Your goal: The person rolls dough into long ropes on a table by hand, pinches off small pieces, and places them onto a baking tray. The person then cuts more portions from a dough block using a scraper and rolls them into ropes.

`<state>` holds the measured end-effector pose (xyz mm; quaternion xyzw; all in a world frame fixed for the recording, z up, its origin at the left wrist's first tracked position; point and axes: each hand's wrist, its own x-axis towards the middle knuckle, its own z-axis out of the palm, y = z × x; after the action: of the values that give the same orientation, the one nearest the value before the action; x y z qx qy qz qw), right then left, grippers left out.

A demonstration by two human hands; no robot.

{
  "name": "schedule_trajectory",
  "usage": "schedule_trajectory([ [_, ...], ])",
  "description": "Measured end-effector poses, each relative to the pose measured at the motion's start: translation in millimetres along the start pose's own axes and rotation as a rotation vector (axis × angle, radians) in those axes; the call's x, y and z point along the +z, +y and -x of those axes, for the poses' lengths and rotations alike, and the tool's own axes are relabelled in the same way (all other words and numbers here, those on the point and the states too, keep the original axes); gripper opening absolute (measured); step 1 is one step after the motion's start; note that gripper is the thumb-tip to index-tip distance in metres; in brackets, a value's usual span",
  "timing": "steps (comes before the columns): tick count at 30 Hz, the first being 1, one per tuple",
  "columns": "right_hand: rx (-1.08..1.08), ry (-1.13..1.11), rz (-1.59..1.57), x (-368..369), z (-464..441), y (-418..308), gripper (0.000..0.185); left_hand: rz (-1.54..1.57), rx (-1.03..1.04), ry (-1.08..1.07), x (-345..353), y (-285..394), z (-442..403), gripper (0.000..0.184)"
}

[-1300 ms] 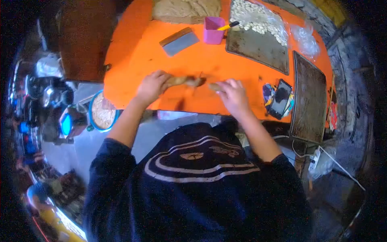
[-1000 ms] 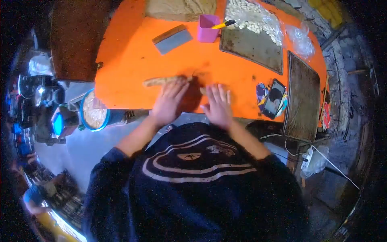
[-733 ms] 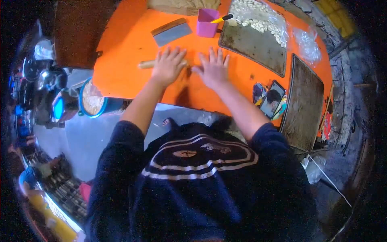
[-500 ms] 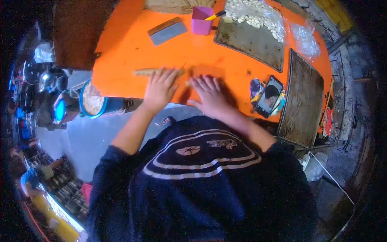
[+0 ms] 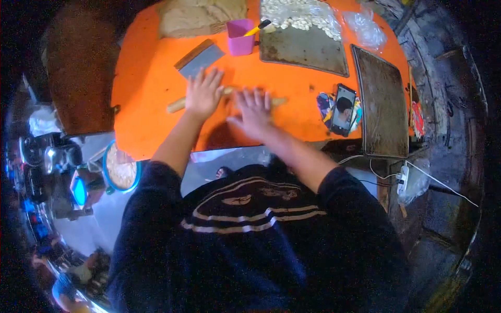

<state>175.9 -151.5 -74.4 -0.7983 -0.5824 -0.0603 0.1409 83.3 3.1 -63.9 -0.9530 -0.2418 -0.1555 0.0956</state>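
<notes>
One dough roll [image 5: 177, 106] lies on the near part of the orange counter [image 5: 143, 78], under the left hand [image 5: 203, 99], which is flat with fingers slightly spread; the roll shows on both sides of it. The right hand [image 5: 254, 115], also flat and spread, covers more dough, an end piece [image 5: 279, 101] poking out to its right; whether it joins the roll, I cannot tell. Just beyond the left hand is a scraper [image 5: 201, 58], with a pink cup [image 5: 240, 43] farther right. A phone [image 5: 344, 109] lies at right.
</notes>
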Motion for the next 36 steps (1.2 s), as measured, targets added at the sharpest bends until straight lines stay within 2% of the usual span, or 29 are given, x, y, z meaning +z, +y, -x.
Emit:
schedule_trajectory([
  [3,-0.116,-0.105,-0.055,-27,31,3,0.067,0.067,0.08,-0.067,-7,11,37,0.047],
  [5,-0.214,-0.12,-0.366,-38,48,22,0.061,0.236,0.074,-0.133,-18,19,62,0.049],
  [7,-0.121,-0.055,-0.225,-47,62,49,0.06,0.164,0.037,-0.155,-54,38,75,0.053],
  [8,-0.14,-0.055,-0.232,-55,66,60,0.06,0.155,0.019,-0.154,-63,52,82,0.053],
  [10,-0.005,-0.218,-0.289,-69,70,78,0.053,0.593,0.007,-0.045,-74,79,85,0.052],
  [11,-0.017,-0.217,-0.292,-68,67,83,0.053,0.586,-0.002,-0.04,-72,88,80,0.052],
  [15,-0.121,-0.161,-0.246,-56,39,94,0.045,0.093,-0.075,-0.142,-52,112,56,0.046],
  [16,-0.123,-0.154,-0.245,-59,38,94,0.045,0.088,-0.073,-0.136,-55,113,52,0.046],
  [20,-0.202,-0.084,-0.402,-76,24,90,0.036,0.302,-0.025,-0.051,-76,94,28,0.038],
  [25,-0.184,0.067,-0.448,-49,47,88,0.032,0.295,0.101,-0.066,-65,88,44,0.032],
  [26,-0.075,0.025,-0.448,-63,48,85,0.031,0.294,0.114,-0.062,-66,83,44,0.032],
  [27,0.033,-0.026,-0.452,-80,52,81,0.03,0.341,0.107,-0.065,-69,78,50,0.033],
  [32,0.014,0.107,-0.237,-75,33,138,0.028,0.543,0.031,-0.076,-84,70,77,0.035],
  [35,-0.023,0.183,-0.341,-58,-19,168,0.033,0.704,-0.095,-0.105,-93,76,88,0.033],
  [36,0.054,0.047,-0.305,-62,-41,172,0.032,0.693,-0.122,-0.098,-96,81,93,0.033],
])
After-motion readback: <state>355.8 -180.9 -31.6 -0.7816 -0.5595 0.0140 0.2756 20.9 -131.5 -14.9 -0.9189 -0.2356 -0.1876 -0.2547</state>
